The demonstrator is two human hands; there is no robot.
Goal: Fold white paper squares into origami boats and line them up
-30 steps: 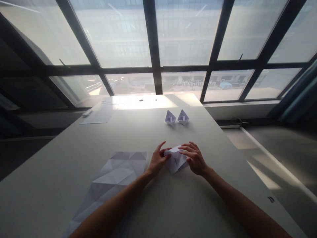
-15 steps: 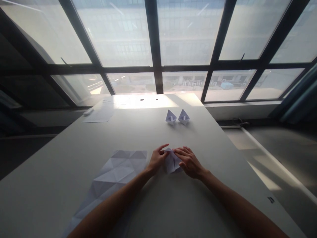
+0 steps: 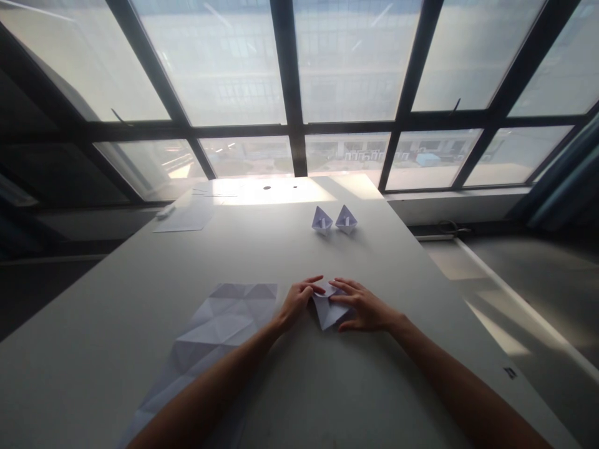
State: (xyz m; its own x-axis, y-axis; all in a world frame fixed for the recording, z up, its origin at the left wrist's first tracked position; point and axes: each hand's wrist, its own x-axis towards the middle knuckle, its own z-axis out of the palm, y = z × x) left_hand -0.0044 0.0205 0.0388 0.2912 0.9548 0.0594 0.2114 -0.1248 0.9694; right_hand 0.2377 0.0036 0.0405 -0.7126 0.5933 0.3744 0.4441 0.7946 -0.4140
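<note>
A small folded white paper piece [image 3: 328, 312] lies flat on the grey table [image 3: 374, 386] in front of me. My left hand [image 3: 296, 302] pinches its upper left edge with fingertips closed on the paper. My right hand [image 3: 365, 307] lies over its right side, fingers stretched flat and pressing it down. Only the lower pointed corner of the piece shows between the hands.
A large creased white sheet [image 3: 206, 349] lies on the table to the left of my left arm. Two finished paper boats [image 3: 322, 221] [image 3: 346, 219] stand farther back. More paper [image 3: 185, 218] lies at the far left corner. Windows run behind; the table's right edge drops to the floor.
The paper piece has been flattened down onto the table. My right hand has lowered and spread flat on it, and my left hand's fingers have closed on its edge.
</note>
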